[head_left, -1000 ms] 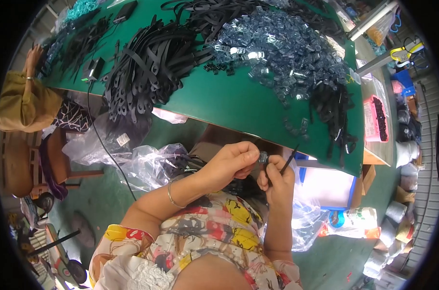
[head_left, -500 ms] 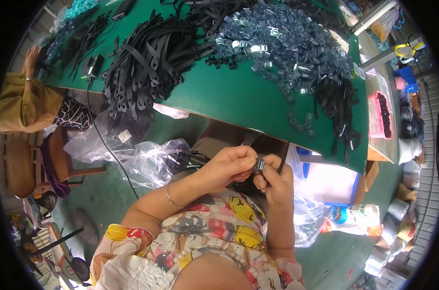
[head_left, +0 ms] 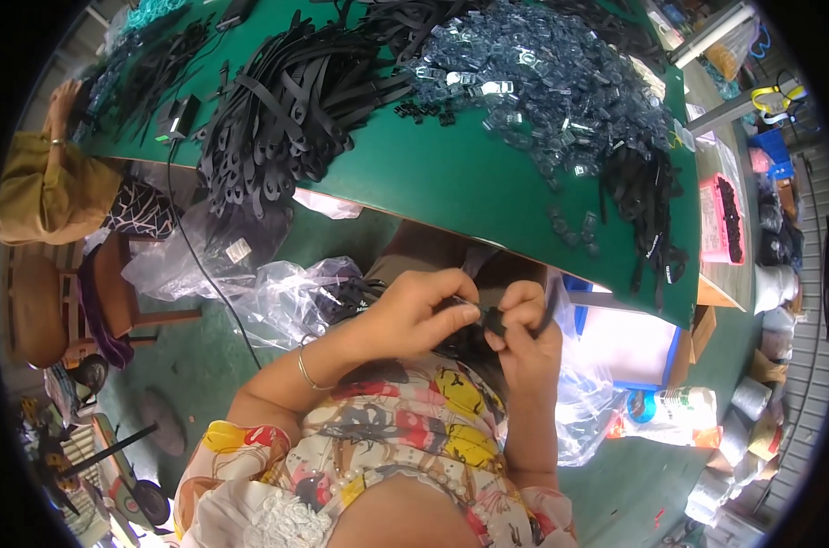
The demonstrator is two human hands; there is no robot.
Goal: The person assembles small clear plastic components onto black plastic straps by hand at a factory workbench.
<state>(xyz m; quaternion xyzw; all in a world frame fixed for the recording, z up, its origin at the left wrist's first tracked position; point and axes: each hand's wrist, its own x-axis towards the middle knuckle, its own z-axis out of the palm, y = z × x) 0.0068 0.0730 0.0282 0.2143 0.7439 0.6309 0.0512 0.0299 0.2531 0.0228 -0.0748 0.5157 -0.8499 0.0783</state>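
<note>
Green floor [head_left: 615, 489], brown chair [head_left: 36, 315], ribbed grey wall [head_left: 812, 365]

A white blouse [head_left: 405, 425] printed in yellow, red and grey has loose sleeves [head_left: 236, 447], pearly beads [head_left: 374, 469] and lace [head_left: 287, 525]; a silver bangle [head_left: 304, 368] rings the left forearm [head_left: 273, 391].

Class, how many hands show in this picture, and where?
3: the wearer's left hand and right hand, close together beside the green table, and a co-worker's hand at upper left. Another may be hidden.
</note>
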